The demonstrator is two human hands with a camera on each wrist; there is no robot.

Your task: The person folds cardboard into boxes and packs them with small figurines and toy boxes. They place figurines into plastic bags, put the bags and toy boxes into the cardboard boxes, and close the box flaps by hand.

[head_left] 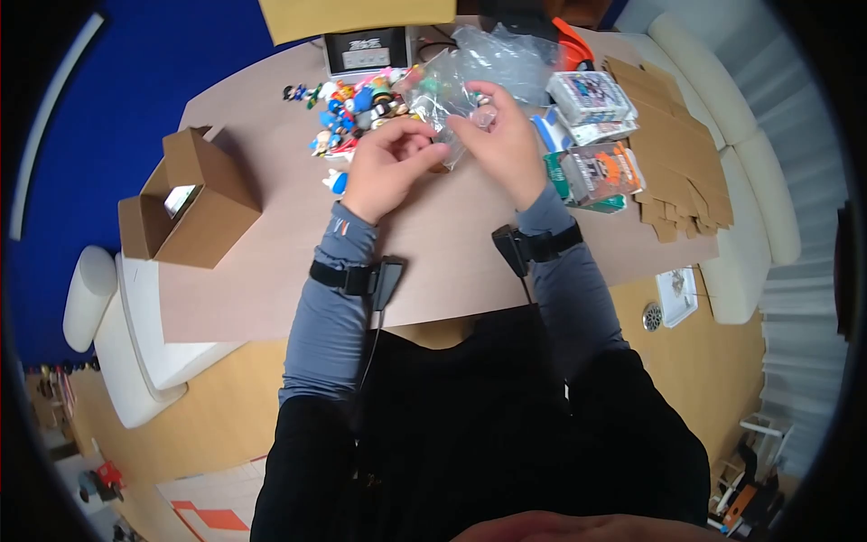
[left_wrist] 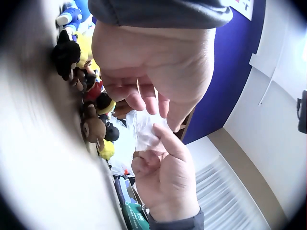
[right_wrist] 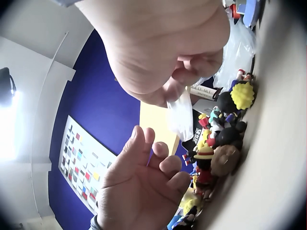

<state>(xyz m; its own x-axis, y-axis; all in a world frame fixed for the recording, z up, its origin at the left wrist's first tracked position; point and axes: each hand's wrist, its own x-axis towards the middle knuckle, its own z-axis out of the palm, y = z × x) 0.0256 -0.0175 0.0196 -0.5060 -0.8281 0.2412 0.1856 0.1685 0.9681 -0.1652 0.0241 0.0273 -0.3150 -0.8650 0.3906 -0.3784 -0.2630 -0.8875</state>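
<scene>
A clear thin plastic bag (head_left: 438, 110) hangs from my right hand (head_left: 501, 149), whose thumb and fingers pinch it above the table. In the right wrist view the bag (right_wrist: 181, 119) drops below those curled fingers. My left hand (head_left: 386, 172) is just left of the bag, palm turned inward. Its fingers are loosely bent and hold nothing in the right wrist view, where the left hand (right_wrist: 144, 187) looks apart from the bag. Small colourful figures (head_left: 348, 113) lie heaped behind and left of the hands. Whether anything is inside the bag cannot be told.
An opened cardboard box (head_left: 212, 212) stands at the left. More clear plastic (head_left: 510, 63) lies behind the hands. Packaged boxes (head_left: 591, 99) are stacked at the right, beside flattened cardboard (head_left: 691, 154). A black box (head_left: 368, 54) is at the back, under a yellow one (head_left: 361, 18).
</scene>
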